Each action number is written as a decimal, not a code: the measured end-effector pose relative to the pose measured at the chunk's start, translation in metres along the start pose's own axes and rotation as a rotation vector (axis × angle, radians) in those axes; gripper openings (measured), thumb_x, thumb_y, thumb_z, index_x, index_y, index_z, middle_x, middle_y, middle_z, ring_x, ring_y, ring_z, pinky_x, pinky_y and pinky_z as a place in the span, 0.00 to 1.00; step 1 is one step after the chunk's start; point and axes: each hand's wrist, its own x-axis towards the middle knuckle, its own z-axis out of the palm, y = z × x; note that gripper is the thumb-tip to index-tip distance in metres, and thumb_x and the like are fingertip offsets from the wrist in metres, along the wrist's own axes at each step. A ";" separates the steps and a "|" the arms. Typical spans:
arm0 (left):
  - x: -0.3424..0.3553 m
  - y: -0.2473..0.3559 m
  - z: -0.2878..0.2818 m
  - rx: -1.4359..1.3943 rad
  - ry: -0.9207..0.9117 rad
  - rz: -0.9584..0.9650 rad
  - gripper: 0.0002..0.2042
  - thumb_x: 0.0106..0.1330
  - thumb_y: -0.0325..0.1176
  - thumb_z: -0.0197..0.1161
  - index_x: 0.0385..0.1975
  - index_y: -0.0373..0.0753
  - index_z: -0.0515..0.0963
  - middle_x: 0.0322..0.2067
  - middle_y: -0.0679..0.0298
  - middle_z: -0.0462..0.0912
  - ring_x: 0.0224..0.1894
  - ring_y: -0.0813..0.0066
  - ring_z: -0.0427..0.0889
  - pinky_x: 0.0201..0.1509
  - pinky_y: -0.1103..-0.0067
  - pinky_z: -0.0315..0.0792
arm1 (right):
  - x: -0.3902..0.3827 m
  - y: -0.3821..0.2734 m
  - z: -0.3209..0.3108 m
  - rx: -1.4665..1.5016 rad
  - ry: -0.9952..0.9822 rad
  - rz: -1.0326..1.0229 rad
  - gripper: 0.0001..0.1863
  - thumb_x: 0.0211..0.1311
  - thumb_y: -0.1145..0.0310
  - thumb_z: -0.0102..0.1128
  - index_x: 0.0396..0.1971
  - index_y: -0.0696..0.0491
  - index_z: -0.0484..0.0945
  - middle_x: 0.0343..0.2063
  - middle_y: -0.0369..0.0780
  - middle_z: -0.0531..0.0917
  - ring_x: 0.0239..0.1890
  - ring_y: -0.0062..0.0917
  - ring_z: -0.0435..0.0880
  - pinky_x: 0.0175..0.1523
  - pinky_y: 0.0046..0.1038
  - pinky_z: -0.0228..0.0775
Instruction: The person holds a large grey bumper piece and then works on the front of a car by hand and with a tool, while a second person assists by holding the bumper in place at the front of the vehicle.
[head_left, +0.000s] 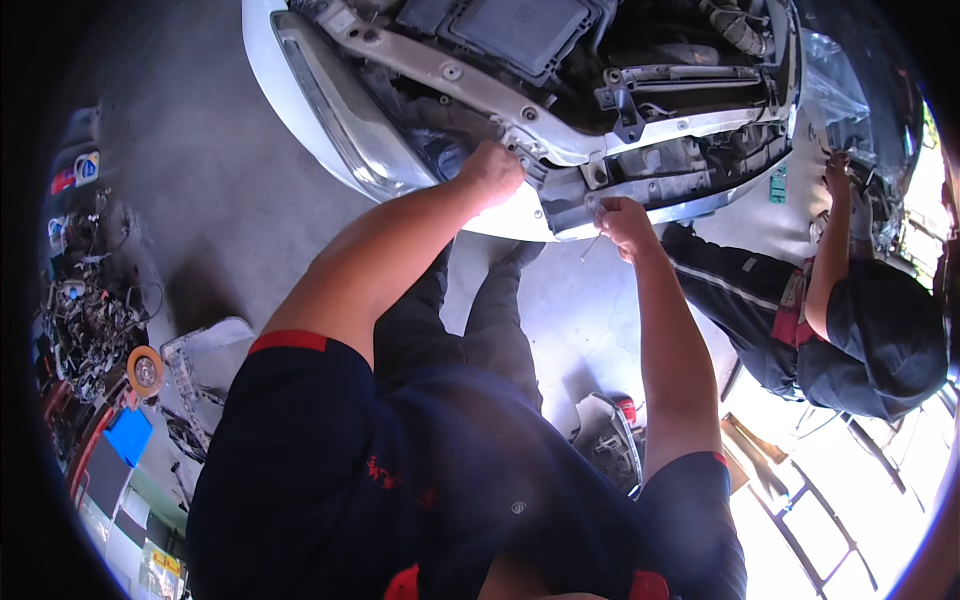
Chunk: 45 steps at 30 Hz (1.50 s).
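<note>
In front of me is the front end of a white car (284, 110), its engine bay exposed. My left hand (492, 172) is closed at the inner end of the headlight (345, 110), by the metal front crossmember (470, 80). What its fingers grip is hidden. At the front edge, right of there, my right hand (627, 227) is closed in a pinch beside the bumper top. A thin rod (590, 248) sticks out below its fingers, slanting down to the left; its kind cannot be made out.
A co-worker (860, 320) in dark clothes bends at the right, reaching toward another dark car (870, 90). A detached lamp (610, 435) lies on the floor behind me. At left are piled parts (90, 330), an orange disc (145, 371) and a frame (205, 345).
</note>
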 end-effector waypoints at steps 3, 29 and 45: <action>-0.003 -0.002 0.003 -0.049 0.034 0.003 0.08 0.59 0.35 0.59 0.24 0.48 0.86 0.28 0.68 0.87 0.35 0.71 0.87 0.32 0.70 0.76 | -0.006 -0.001 0.011 -0.267 0.159 -0.247 0.18 0.54 0.72 0.65 0.46 0.61 0.80 0.29 0.45 0.83 0.31 0.29 0.84 0.39 0.27 0.77; -0.004 0.001 0.002 -0.016 0.213 -0.082 0.07 0.60 0.35 0.58 0.31 0.43 0.82 0.29 0.66 0.86 0.33 0.71 0.86 0.29 0.70 0.76 | -0.017 -0.004 0.028 -0.390 0.292 -0.093 0.17 0.57 0.59 0.69 0.35 0.59 0.81 0.31 0.41 0.85 0.27 0.23 0.84 0.33 0.26 0.76; -0.009 0.008 0.008 -0.033 0.132 -0.087 0.11 0.62 0.38 0.57 0.41 0.43 0.78 0.34 0.64 0.83 0.36 0.69 0.85 0.34 0.72 0.79 | -0.023 0.003 0.032 -1.150 0.356 -0.943 0.05 0.63 0.69 0.59 0.32 0.54 0.75 0.39 0.43 0.76 0.44 0.39 0.79 0.46 0.39 0.77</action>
